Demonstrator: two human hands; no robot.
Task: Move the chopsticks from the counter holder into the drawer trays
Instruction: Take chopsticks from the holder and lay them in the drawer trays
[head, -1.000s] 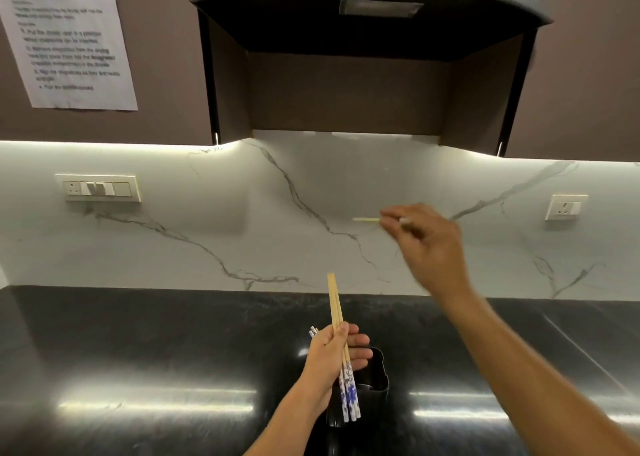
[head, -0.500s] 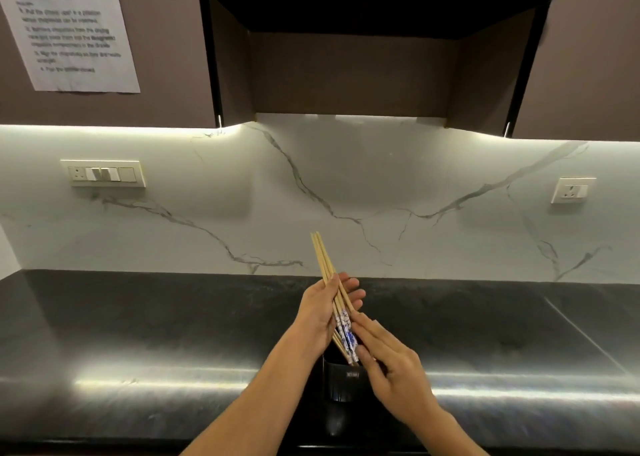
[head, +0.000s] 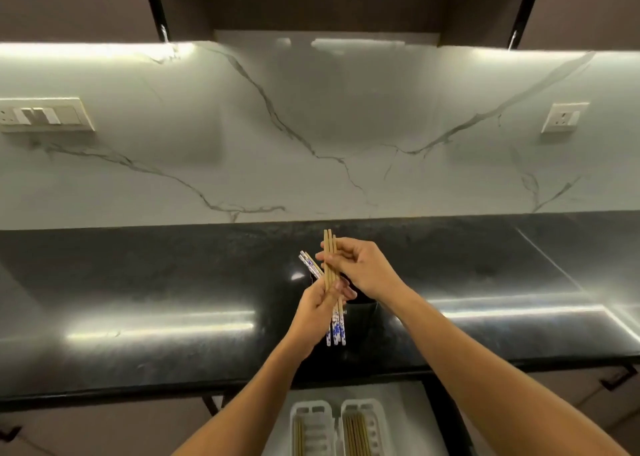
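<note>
I see left hand [head: 320, 308] gripping chopsticks [head: 329, 277] above holder [head: 363, 311]; right hand [head: 363, 268] pinches upper part. My advice: square ends, keep bundle tight, lower into drawer trays [head: 360, 405].

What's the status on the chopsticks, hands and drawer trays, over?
Left hand grips the chopsticks over the holder; right hand pinches the same bundle higher up. Drawer trays open below, partly filled. Path down looks clear.

Wooden chopsticks [head: 329, 261] with glossy blue-patterned ends, polished black stone counter [head: 173, 282], white plastic trays [head: 311, 410].
</note>
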